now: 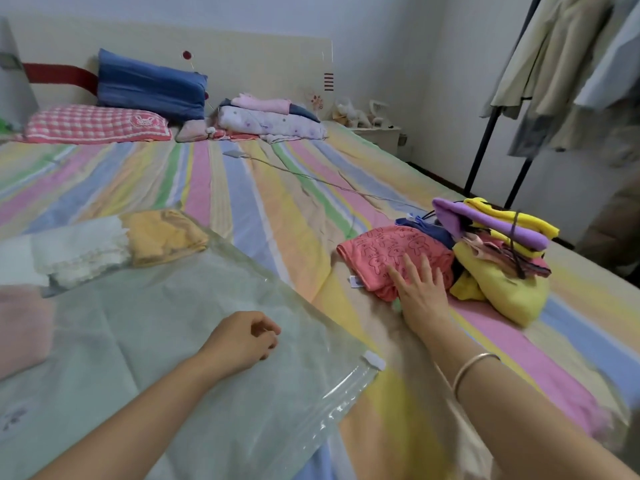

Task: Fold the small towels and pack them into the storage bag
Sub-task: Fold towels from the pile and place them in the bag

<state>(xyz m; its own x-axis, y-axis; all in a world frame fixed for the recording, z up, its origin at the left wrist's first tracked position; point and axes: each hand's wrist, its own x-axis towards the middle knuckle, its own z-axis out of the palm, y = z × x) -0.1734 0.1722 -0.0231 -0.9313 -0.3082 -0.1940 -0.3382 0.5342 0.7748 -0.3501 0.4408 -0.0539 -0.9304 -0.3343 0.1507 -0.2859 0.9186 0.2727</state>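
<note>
A clear plastic storage bag (194, 358) lies flat on the striped bed at the left. Inside it, at its far end, sit a folded yellow towel (166, 235), a white towel (83, 249) and a pink one (20, 323). My left hand (242, 341) rests on the bag, fingers loosely curled, holding nothing. To the right lies a coral-pink towel with a rabbit pattern (391, 251); my right hand (420, 289) is flat on its near edge, fingers spread. Behind it is a heap of towels (498, 251) in purple, yellow and blue.
The striped bedsheet (259, 202) carries a thin cable (311, 178) across its middle. Pillows (149, 88) and folded bedding (270, 119) lie at the headboard. A black clothes rack (485, 150) with hanging garments stands at the right, beyond the bed's edge.
</note>
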